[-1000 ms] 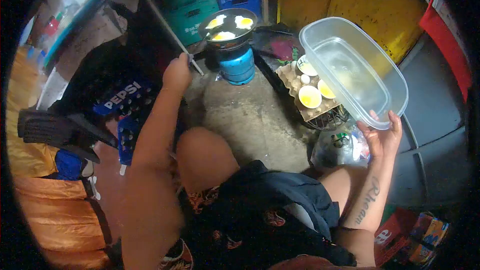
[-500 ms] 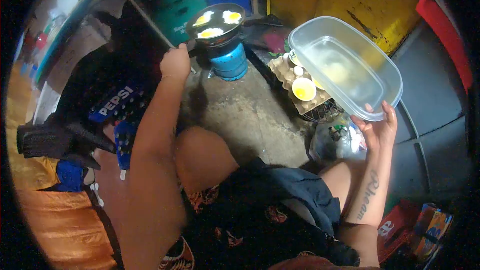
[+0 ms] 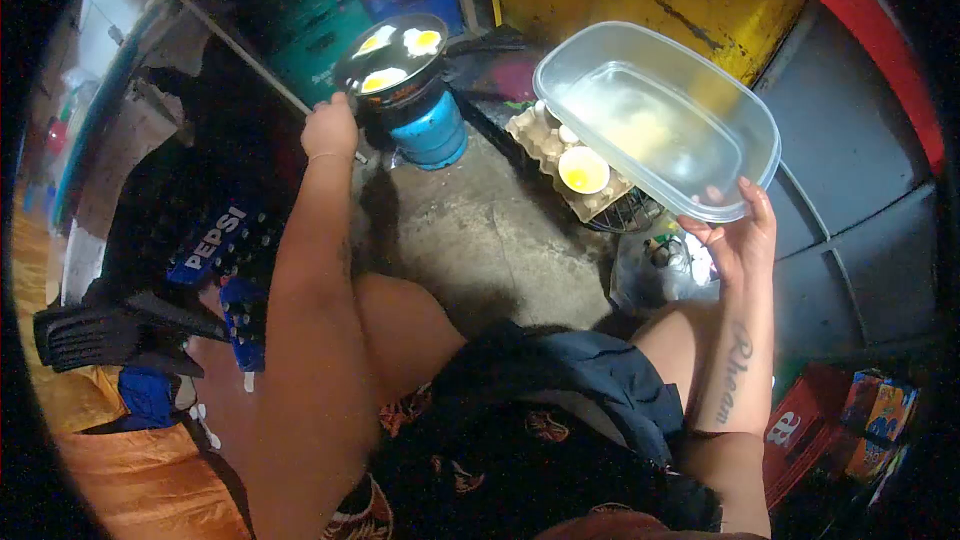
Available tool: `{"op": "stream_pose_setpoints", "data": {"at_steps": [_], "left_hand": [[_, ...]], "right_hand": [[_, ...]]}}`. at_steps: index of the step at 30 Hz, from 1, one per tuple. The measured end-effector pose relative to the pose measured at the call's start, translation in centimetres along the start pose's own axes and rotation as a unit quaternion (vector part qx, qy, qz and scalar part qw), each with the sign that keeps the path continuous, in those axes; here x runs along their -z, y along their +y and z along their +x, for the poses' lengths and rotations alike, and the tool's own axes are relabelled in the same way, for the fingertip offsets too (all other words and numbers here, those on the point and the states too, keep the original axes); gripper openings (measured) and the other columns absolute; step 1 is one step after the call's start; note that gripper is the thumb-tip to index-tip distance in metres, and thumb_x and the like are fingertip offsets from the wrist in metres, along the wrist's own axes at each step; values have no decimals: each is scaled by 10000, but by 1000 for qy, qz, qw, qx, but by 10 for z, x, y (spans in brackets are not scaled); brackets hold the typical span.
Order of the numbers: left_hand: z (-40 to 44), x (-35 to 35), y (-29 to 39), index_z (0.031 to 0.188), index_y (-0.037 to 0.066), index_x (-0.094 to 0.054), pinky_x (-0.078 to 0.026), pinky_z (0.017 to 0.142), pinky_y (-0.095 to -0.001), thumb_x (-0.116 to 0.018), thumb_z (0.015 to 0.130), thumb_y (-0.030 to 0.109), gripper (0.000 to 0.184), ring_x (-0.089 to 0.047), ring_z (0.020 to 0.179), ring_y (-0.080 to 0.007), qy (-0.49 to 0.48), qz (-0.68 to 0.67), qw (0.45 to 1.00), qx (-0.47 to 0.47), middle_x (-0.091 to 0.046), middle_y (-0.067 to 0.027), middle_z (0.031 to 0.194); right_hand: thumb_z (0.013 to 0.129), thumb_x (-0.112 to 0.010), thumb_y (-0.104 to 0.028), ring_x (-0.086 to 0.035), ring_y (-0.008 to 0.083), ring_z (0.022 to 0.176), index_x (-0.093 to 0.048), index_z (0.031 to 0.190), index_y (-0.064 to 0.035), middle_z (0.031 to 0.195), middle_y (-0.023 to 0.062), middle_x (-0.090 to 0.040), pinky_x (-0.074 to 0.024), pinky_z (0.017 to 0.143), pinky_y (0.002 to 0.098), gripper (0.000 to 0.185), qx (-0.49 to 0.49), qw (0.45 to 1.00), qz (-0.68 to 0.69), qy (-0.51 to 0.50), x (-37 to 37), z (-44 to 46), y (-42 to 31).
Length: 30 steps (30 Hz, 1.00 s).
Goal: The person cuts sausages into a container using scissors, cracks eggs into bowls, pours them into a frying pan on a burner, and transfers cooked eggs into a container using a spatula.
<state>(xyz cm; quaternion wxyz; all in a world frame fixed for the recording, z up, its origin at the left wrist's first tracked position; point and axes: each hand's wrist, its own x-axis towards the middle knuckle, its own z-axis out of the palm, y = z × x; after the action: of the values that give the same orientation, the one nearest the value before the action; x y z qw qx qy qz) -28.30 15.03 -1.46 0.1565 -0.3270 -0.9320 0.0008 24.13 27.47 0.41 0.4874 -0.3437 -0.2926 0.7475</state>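
My left hand [image 3: 330, 130] is closed beside the burner under a dark frying pan [image 3: 397, 52]; what its fingers grip is hidden. Three eggs with yellow yolks [image 3: 383, 79] lie apart in the pan, above a blue gas canister [image 3: 430, 135]. My right hand [image 3: 738, 230] grips the near rim of a clear plastic container [image 3: 640, 125], tilted and without a lid. Something pale shows at its bottom, though I cannot tell whether inside or through it. Partly behind the container is a cardboard egg tray [image 3: 600, 206], bearing a white bowl with yellow liquid [image 3: 583, 172] and whole eggs [image 3: 567, 135].
Green crates [image 3: 315, 30] and a blue crate [image 3: 420, 0] stand behind the stove. A blue Pepsi crate [image 3: 215, 240] and a black slotted spatula [image 3: 95, 335] are at left. A plastic bag [image 3: 655, 275] lies below the egg tray. At lower right sits a red crate [image 3: 800, 430].
The whole view has shifted, so stove, tray and container appear further left. My left hand stays by the burner, and my right hand keeps hold of the container.
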Motion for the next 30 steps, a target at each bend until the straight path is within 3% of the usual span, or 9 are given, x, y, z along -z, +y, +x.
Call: {"op": "stream_pose_setpoints", "data": {"at_steps": [9,13,19,23,30], "left_hand": [[-30,42,-27,1087,101,-591,-536,769,-473,-504,897,113,209,-640,965,-380,55,28,995,-81,-642,-179,1049],[-37,55,-39,1076,166,-615,-542,763,-454,-582,843,84,249,-636,962,-349,85,41,990,-102,-644,-136,1039],[-42,54,-36,1089,184,-626,-530,778,-454,-569,848,86,266,-629,983,-349,67,13,988,-137,-642,-133,1039],[-35,32,-18,1102,163,-624,-520,795,-452,-536,860,83,270,-627,989,-359,53,-36,991,-119,-640,-147,1034],[-25,15,22,1082,128,-621,-528,818,-463,-559,812,49,288,-642,986,-366,52,-74,993,-71,-645,-173,1053]], "right_hand": [[841,-667,-299,-611,359,861,-404,1169,-33,997,151,-493,-615,628,596,498,-2,1000,-8,0,-1,3,2],[839,-672,-297,-620,357,852,-407,1172,-29,994,153,-502,-616,624,593,503,0,1000,-3,-9,-2,2,4],[832,-676,-296,-646,350,834,-439,1172,-30,971,143,-535,-622,628,587,492,5,1000,-4,-15,-5,-2,1],[839,-672,-248,-623,420,889,-434,1220,-55,1060,214,-506,-620,649,614,489,-19,998,40,-39,7,5,1],[830,-671,-256,-631,418,884,-434,1224,-26,1046,209,-515,-626,632,599,514,-7,999,27,-31,8,6,1]]}}
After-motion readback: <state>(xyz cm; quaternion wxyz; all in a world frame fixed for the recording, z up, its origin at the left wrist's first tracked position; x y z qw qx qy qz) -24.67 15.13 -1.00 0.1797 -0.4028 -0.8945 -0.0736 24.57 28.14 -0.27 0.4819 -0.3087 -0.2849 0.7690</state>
